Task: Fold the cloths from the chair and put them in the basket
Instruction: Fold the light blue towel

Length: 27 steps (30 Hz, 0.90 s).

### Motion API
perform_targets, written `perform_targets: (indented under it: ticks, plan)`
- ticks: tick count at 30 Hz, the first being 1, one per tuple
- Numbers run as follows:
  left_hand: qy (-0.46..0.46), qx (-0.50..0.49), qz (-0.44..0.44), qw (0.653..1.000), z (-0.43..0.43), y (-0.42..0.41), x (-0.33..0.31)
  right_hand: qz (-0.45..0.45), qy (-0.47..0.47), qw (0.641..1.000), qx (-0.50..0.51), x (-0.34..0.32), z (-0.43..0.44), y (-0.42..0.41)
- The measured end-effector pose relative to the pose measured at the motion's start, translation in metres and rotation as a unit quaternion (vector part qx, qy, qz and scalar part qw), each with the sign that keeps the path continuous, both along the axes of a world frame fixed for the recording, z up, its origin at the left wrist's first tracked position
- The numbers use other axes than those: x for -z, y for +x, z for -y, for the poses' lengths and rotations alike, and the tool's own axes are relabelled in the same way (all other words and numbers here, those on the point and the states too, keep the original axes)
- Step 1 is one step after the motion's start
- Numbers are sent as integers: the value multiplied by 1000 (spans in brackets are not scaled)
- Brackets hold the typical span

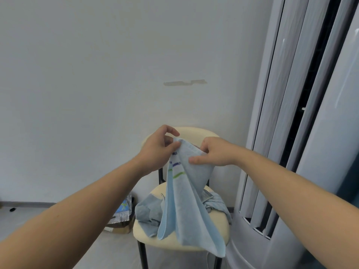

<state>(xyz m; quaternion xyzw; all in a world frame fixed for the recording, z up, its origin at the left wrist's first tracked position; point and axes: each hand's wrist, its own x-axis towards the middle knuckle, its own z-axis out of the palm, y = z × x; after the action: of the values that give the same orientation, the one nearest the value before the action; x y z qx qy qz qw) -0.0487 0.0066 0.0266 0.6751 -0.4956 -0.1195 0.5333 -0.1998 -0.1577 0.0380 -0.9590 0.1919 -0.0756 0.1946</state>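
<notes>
A light blue towel [186,202] with blue and green stripes near its top hangs in the air over the cream chair [182,243]. My left hand [157,146] pinches its upper left edge. My right hand [213,152] grips the upper right edge, thumb on the front of the cloth. The two hands are close together, so the towel drapes in long folds down to the seat. More grey-blue cloths [149,214] lie bunched on the seat behind it. No basket is in view.
A tall white floor-standing air conditioner [303,133] stands right beside the chair. A bare white wall [97,74] is behind. On the floor left of the chair sit a foil bag [122,212] and a cardboard box [120,228].
</notes>
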Motion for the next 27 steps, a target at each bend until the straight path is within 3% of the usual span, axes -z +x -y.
perform_targets:
  ticks: [3,9,12,20,27]
  plan:
    - [2,-20,2,1000,-3,13,-2,-45,-27,999,12,6,6,-9]
    - [9,-56,18,998,-5,36,0,-49,-110,992,21,-8,2,-20]
    - [11,-88,29,996,-7,45,2,-11,-72,997,11,-22,-6,-17]
    - [33,-110,35,993,-8,46,6,47,-109,993,26,-52,-18,-12]
    - [46,-95,59,993,-10,34,1,99,-31,992,67,-50,-14,-20]
